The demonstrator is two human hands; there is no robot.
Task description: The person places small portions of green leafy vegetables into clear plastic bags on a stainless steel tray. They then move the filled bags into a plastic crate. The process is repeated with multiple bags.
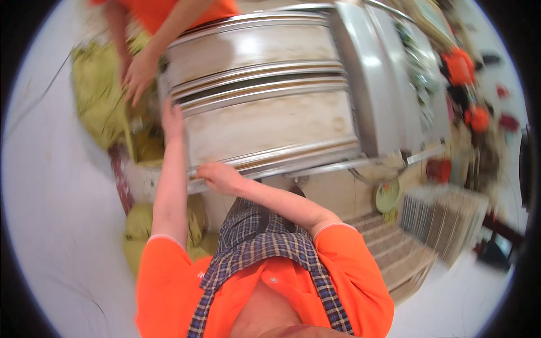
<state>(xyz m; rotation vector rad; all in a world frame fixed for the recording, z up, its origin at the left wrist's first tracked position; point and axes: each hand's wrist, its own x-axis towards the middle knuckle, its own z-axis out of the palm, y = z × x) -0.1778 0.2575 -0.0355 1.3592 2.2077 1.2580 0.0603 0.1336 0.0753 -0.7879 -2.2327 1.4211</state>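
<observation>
A shallow rectangular metal tray [270, 124] with raised ridged edges lies in front of me. My left hand [172, 121] is at its far left corner, slightly blurred, with the fingers closed about the end edge. At the near left corner my right hand [218, 178] has its fingers curled around the rim. Beyond a dark gap lies a second, similar metal tray [253, 48]. Another person's hands [140, 76] hang by that tray's left end, over a yellow-green sack [101, 93].
A steel machine housing [366, 73] stands to the right of the trays. Near right are a wooden slatted bench [389, 248] and a ribbed crate [445, 217]. A green basin [387, 196] and red bucket [438, 170] stand behind them. Another yellow-green sack [138, 231] lies near left.
</observation>
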